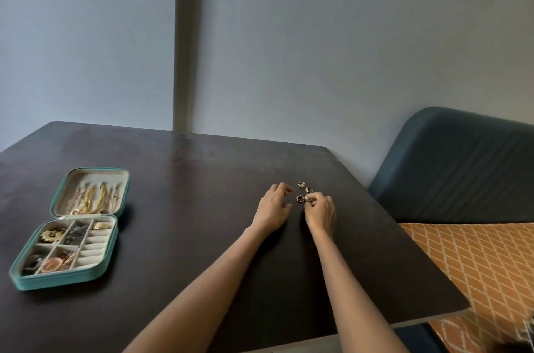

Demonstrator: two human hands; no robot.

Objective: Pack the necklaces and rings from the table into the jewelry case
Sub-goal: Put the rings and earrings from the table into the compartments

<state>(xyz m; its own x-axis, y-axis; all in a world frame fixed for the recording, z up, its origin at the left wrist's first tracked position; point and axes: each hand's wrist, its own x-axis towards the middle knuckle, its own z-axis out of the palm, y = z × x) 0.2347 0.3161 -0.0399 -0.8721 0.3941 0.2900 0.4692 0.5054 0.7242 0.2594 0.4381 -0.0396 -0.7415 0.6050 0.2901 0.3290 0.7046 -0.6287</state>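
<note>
A teal jewelry case [20, 276] lies open at the table's left, gold necklaces hanging in its lid and jewelry in its compartments. Several rings lie in a small cluster on the right part of the dark table [173, 179]: one gold ring [301, 184] at the back, another [309, 189] beside it, a dark-stoned ring [299, 198] nearer me. My right hand [319, 209] pinches a ring [307, 199] at its fingertips. My left hand [273, 205] rests just left of the cluster, fingers curled and apart, holding nothing.
A dark blue sofa [456, 164] with an orange diamond-patterned cover [476, 260] stands to the right of the table. A grey-blue wall runs behind the table's far edge. The table's right edge is close to the rings.
</note>
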